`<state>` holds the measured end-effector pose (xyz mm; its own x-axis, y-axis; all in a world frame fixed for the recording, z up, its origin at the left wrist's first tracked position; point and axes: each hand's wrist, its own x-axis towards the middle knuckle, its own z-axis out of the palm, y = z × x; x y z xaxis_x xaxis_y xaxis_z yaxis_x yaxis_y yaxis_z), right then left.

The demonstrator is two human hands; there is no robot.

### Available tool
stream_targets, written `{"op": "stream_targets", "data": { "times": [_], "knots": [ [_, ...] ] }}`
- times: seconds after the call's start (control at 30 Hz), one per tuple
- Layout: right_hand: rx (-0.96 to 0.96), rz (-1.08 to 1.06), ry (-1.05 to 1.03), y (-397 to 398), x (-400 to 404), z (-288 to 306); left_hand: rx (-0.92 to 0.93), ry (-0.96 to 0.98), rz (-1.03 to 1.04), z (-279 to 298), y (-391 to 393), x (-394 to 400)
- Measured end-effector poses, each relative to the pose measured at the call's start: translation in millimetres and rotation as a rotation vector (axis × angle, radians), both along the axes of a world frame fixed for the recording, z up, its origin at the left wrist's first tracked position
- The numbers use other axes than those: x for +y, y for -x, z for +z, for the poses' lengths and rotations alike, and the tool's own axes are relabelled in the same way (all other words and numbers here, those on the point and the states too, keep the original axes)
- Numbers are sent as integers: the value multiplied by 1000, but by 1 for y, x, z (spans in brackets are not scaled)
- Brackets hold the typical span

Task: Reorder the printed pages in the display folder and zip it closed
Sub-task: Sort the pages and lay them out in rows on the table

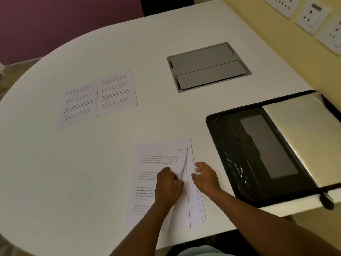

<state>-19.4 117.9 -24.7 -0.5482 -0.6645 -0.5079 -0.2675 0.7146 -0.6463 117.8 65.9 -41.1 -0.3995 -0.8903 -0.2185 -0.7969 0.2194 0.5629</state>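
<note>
The left hand (168, 183) presses flat, its grip loosely curled, on a stack of printed pages (156, 174) near the front edge of the white surface (73, 163), while the right hand (204, 177), grip half open, touches the stack's fanned right edges. Just right of it, the black display folder (258, 145) lies open and unzipped. Two more pages (97, 98) lie side by side farther back, left of a grey hatch (208, 67).
</note>
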Motion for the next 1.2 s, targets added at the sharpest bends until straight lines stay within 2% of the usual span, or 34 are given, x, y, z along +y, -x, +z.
{"op": "stream_targets", "data": {
  "times": [0.07, 0.2, 0.37, 0.47, 0.53, 0.67, 0.87, 1.03, 1.2],
  "knots": [
    [-33, -6, 4, -2, 0, 0, 62, -14, 37, 3, -3, -3],
    [-72, -15, 48, -1, -1, -2, 190, -162, 129, 13, -14, -11],
    [-66, -21, 62, 5, 1, -3, 372, -382, 426, 16, -38, -18],
    [-83, 19, 89, 6, 2, -2, 439, -379, 544, 13, -46, -17],
    [-93, 30, 111, 4, 1, -2, 431, -334, 506, 11, -46, -16],
    [-153, 13, 177, -1, -3, -1, 296, -174, 261, 8, -41, -10],
    [-266, 119, 284, -17, -3, 1, 192, -83, -1, 10, -29, -5],
    [-312, 172, 282, -22, -1, 3, 288, -117, 84, 18, -21, -8],
    [-361, 151, 245, -20, -2, 0, 211, -180, 154, 19, -22, -15]
  ]
}}
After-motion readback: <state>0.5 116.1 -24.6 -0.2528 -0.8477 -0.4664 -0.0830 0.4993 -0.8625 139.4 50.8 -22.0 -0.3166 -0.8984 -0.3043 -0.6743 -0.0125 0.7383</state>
